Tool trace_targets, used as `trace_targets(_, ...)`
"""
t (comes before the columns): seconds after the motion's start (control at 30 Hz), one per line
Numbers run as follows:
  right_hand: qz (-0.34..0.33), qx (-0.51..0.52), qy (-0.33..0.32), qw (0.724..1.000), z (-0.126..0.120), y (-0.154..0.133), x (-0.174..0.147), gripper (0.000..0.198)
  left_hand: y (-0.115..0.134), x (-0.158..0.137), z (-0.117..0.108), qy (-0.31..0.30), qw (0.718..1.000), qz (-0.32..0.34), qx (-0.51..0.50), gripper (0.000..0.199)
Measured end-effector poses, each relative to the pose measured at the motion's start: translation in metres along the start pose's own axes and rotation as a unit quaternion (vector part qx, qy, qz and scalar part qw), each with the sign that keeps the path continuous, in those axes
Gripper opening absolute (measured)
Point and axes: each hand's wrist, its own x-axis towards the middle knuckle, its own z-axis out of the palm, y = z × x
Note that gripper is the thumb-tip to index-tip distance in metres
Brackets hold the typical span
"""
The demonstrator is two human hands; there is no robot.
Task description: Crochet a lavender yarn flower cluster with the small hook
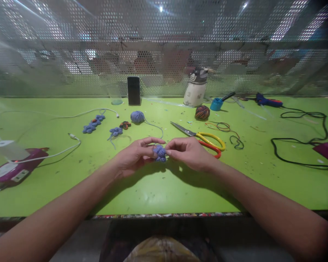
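Just above the green table [142,193], my left hand [136,154] pinches a small bunched piece of blue-purple yarn work [160,153] from its left side. My right hand [187,153] has thumb and forefinger closed at the piece's right edge; whatever fine strand lies between them is too small to make out. A strand runs from the blue yarn ball [137,116] toward my hands. Scissors [199,136] with yellow and orange handles lie behind my right hand. Left of my hands are a blue yarn flower [116,131] and a dark orange-black flower [125,125].
Joined blue flowers [94,123] lie at left, near a white cable and purple power strip [19,165]. At the back stand a phone [133,91], a white bottle [195,89], a dark yarn ball [202,112] and a blue pot [216,104]. A glue gun [269,100] trails black cord at right.
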Motion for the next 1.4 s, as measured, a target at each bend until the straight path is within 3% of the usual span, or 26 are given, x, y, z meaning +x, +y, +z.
trace_targets(0.17,-0.047,-0.074,-0.014,0.996,-0.002,0.000,0.000,0.011,0.002,0.001,0.001,0.011,1.000,-0.004,-0.016,0.029)
trace_targets(0.4,-0.184,-0.172,0.041,0.967,0.001,-0.006,-0.008,0.017,0.000,0.003,-0.002,0.017,1.000,0.001,-0.014,0.023)
trace_targets(0.53,-0.243,-0.231,0.022,0.942,0.002,-0.003,-0.008,0.023,-0.001,0.002,-0.003,0.006,1.000,0.009,-0.007,0.020)
trace_targets(0.73,-0.305,-0.302,0.044,0.902,0.005,0.004,-0.007,0.014,0.000,0.002,-0.003,-0.010,0.999,0.030,-0.008,0.028)
trace_targets(0.93,-0.353,-0.386,0.081,0.848,0.012,0.005,-0.010,0.024,-0.002,0.002,-0.003,-0.016,0.999,0.027,-0.042,0.035)
trace_targets(1.13,-0.364,-0.318,0.089,0.871,0.014,0.010,-0.007,0.016,-0.003,0.001,-0.001,-0.021,0.998,0.016,-0.053,0.036)
trace_targets(1.4,-0.295,-0.275,0.076,0.912,0.010,0.006,-0.007,0.018,-0.004,0.004,-0.006,-0.028,0.998,0.009,-0.050,0.033)
